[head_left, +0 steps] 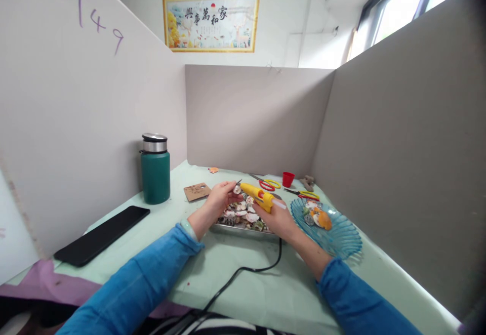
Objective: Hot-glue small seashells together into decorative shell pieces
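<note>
Over the metal tray (243,232) of shells, my left hand (220,201) pinches a small whitish shell (237,189), with a thin dark pointed piece beside it. My right hand (276,217) is wrapped round a yellow glue gun (258,196), whose nozzle points left at the shell. A whitish glue stick sticks out of the gun's rear end. From below the gun a black cable (250,269) runs down to the front edge. Many white, grey and reddish shells (243,214) fill the tray.
A green bottle (155,177), a black phone-like slab (104,234) and a brown card (197,192) are on the left. Scissors (268,183), more scissors (304,194) and a red cup (288,179) stand behind. A blue glass plate (341,236) holds shells at right. Grey partitions (254,117) enclose the table.
</note>
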`<state>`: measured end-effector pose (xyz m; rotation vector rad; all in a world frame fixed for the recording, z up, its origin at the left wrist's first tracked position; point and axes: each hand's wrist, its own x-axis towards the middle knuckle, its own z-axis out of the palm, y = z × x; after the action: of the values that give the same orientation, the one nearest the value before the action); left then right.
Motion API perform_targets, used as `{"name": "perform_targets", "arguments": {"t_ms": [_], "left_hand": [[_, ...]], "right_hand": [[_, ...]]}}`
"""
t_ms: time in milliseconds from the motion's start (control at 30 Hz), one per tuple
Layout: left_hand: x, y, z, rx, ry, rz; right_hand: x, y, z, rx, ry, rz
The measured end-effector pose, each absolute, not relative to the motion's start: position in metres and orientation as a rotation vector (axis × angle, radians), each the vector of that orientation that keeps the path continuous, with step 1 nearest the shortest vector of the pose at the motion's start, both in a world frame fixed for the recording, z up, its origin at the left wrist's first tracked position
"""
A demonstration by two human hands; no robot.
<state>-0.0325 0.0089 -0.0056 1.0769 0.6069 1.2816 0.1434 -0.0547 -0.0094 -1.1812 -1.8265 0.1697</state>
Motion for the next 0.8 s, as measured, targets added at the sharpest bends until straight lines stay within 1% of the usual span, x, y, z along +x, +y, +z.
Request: {"name": "perform_targets", "arguments": {"t_ms": [800], "left_hand": [[-0.0314,0.0044,-0.0022,1.065,0.614,1.272]], "right_hand": [[0.1455,-0.0505,-0.0140,-1.186,-1.811,0.151]]}}
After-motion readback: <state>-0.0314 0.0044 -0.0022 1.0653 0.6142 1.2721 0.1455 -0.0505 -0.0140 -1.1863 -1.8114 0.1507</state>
